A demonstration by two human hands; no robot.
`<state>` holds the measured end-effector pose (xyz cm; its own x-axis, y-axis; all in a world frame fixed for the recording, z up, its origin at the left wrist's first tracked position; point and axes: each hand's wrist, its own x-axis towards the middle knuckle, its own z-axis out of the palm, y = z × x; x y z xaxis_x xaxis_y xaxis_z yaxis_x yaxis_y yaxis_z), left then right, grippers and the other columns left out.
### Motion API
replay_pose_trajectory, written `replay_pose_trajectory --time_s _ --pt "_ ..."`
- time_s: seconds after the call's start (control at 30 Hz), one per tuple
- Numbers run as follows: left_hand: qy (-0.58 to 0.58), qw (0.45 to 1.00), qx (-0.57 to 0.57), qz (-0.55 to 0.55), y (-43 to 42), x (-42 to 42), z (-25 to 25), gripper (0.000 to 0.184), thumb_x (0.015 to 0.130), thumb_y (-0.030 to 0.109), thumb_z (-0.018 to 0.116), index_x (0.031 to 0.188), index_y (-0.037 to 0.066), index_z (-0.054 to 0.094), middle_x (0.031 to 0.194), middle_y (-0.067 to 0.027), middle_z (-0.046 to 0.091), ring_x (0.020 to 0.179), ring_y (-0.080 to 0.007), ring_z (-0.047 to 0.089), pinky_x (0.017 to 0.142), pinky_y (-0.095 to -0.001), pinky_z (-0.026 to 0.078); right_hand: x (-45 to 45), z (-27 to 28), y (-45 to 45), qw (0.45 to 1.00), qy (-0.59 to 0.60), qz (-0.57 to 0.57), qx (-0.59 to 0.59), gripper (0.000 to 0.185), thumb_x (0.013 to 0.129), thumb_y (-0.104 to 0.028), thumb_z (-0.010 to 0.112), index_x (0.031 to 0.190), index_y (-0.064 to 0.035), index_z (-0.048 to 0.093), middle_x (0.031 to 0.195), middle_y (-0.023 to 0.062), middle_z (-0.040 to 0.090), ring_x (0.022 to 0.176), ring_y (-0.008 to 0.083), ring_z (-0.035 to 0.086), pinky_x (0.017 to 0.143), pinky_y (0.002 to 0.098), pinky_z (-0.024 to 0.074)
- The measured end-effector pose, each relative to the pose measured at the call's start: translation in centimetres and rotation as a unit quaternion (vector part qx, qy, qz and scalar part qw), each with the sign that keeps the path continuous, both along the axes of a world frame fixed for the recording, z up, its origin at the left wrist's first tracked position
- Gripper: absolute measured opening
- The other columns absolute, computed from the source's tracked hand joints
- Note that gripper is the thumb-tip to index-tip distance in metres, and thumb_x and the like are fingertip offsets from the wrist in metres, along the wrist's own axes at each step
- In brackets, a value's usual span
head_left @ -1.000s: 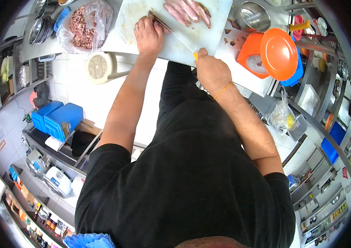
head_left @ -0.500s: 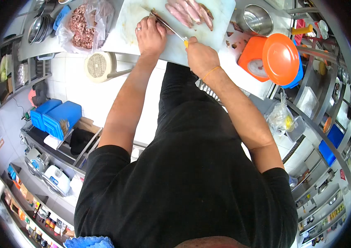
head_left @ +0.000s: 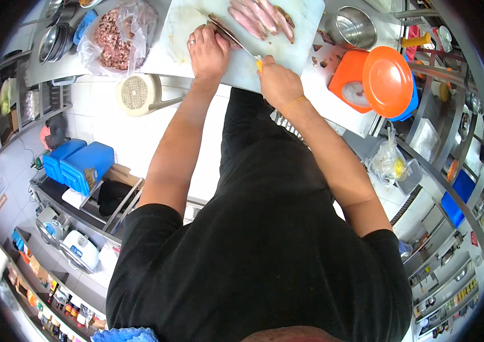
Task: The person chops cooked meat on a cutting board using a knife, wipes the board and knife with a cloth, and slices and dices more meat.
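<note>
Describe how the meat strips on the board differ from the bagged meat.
The meat strips are long; the bagged meat is in small bits. The meat strips lie side by side on the cutting board; the bagged meat sits in a plastic bag. The meat strips are mostly pale pink, the bagged meat darker red. Both look raw.

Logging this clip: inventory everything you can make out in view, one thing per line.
Counter: one, pale, across top
Board: one, white, on counter
Knife: one, yellow handle, over board
Meat strips: several, pink, on board
Bag: one, clear, left of board
Chopped meat: one heap, reddish, in bag
Pot: one, silver, right of board
Scale: one, orange, right of board
Metalware: several, silver, top left
Bins: two, blue, left side
Cloth: one, blue, bottom left
Shelf goods: uncountable, mixed colours, both sides
Shirt: one, black, centre
Left hand: one, bare, beside knife
Right hand: one, bare, on knife handle
</note>
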<state>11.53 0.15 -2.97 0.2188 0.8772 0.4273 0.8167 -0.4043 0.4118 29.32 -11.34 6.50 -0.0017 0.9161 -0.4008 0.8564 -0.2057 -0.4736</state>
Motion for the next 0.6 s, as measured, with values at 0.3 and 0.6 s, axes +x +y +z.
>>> replay_pose_trajectory --time_s 0.3,0.6 --pt "-0.029 0.999 0.025 -0.003 -0.6 0.1 0.1 0.025 0.096 0.016 0.058 0.118 0.004 0.060 0.119 -0.0196 0.064 0.114 -0.0416 0.059 0.103 -0.0543 0.045 3.7 1.9 -3.4 0.995 -0.044 -0.056 -0.074 0.035 0.106 -0.030 0.058 0.119 0.0031 0.057 0.099 0.0286 0.076 0.097 0.0460 0.075 0.088 0.0569 0.0571" --pt "-0.038 0.999 0.036 -0.005 -0.6 0.2 0.2 0.025 0.097 0.016 0.058 0.118 0.002 0.059 0.119 -0.0206 0.063 0.113 -0.0420 0.059 0.102 -0.0539 0.046 2.8 5.0 -4.0 0.999 -0.055 -0.003 0.004 0.031 0.105 -0.028 0.061 0.113 0.0025 0.058 0.088 0.0251 0.076 0.084 0.0441 0.076 0.078 0.0539 0.0599"
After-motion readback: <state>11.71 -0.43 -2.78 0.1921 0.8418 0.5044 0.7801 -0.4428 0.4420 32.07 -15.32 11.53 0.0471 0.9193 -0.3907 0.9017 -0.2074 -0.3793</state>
